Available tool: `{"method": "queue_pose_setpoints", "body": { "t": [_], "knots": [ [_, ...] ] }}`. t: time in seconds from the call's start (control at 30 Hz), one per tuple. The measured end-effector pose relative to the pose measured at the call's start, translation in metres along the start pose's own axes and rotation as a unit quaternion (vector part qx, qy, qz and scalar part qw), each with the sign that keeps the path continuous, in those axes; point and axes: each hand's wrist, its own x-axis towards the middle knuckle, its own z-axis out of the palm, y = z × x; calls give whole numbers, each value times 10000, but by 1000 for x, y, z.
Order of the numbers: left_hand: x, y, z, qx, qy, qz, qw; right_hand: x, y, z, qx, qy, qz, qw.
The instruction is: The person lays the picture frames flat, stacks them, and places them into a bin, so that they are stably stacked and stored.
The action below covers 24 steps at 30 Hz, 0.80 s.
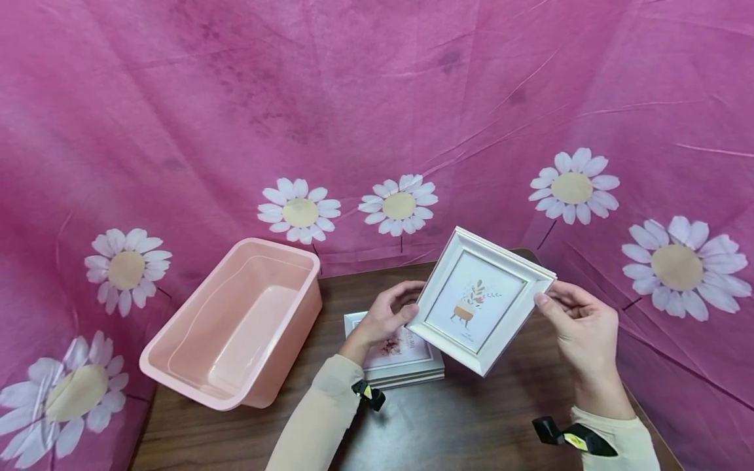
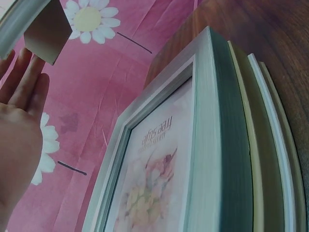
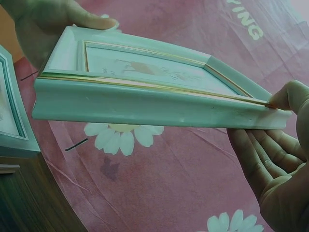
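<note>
left hand pinches the left side of a white picture frame, right hand pinches its right side, thumbs at the front, fingers behind. frame is held up off the table, tilted, plant drawing toward the wearer. stack of frames lies below, near left wrist. pink tub left of the stack, open side up.

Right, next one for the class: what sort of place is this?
Perhaps a makeshift tabletop workspace: a wood-grain table, a pink daisy-print cloth hung behind it, and a pink tub and stacked picture frames on top.
</note>
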Motion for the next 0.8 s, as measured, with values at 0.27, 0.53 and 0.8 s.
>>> {"method": "queue_pose_setpoints", "body": {
  "t": [0.27,0.53,0.8],
  "knots": [
    [-9,3,-8,-38,-139,-296,9995,1,4,-1,186,66,-59,9998],
    [-20,3,-16,-637,-542,-570,9949,3,6,0,610,259,-19,9978],
    [-28,4,-17,-751,-329,-524,9953,2,8,0,745,78,77,9972]
  ]
}}
